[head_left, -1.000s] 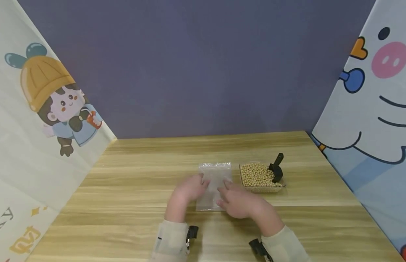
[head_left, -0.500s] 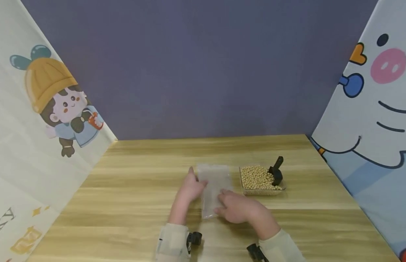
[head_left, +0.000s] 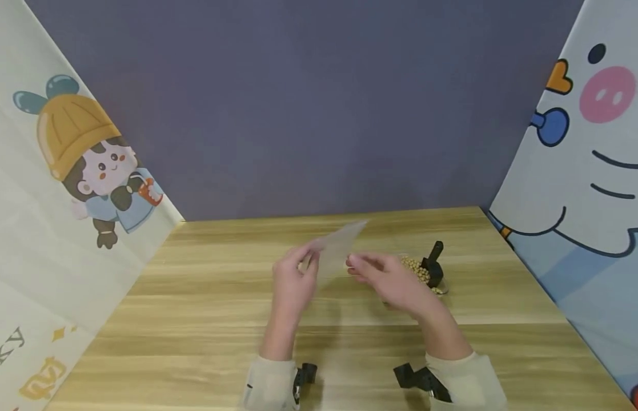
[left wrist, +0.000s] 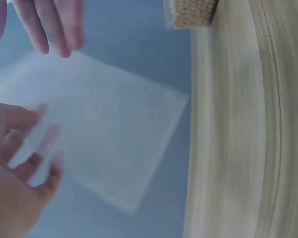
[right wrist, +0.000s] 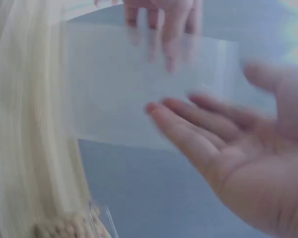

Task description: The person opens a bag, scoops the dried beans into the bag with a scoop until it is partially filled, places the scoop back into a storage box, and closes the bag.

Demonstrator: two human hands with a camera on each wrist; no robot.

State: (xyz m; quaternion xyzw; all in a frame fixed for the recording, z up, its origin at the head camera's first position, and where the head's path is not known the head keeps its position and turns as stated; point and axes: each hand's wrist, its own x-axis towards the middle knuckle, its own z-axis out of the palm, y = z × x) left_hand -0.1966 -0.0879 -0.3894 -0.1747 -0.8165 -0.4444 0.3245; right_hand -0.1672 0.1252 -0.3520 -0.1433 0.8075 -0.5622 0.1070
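A clear flat plastic bag (head_left: 341,249) is raised off the table and tilted. My left hand (head_left: 294,279) pinches it by its left side; in the left wrist view the bag (left wrist: 119,129) spreads out past those fingers. Close to the bag's other side is my right hand (head_left: 398,281), its fingers loosely bent in the head view. The right wrist view has that hand (right wrist: 238,144) palm up, fingers extended in front of the bag (right wrist: 104,84) and holding nothing.
Behind the right hand stands a clear tray of soybeans (head_left: 415,268), partly hidden by it. A black scoop (head_left: 433,271) sits in the beans, handle up. The wooden table (head_left: 205,308) meets a purple-grey back wall (head_left: 319,114).
The bag lay on the table under both hands; now it is lifted and tilted in my left hand. My right hand has risen too and covers part of the tray.
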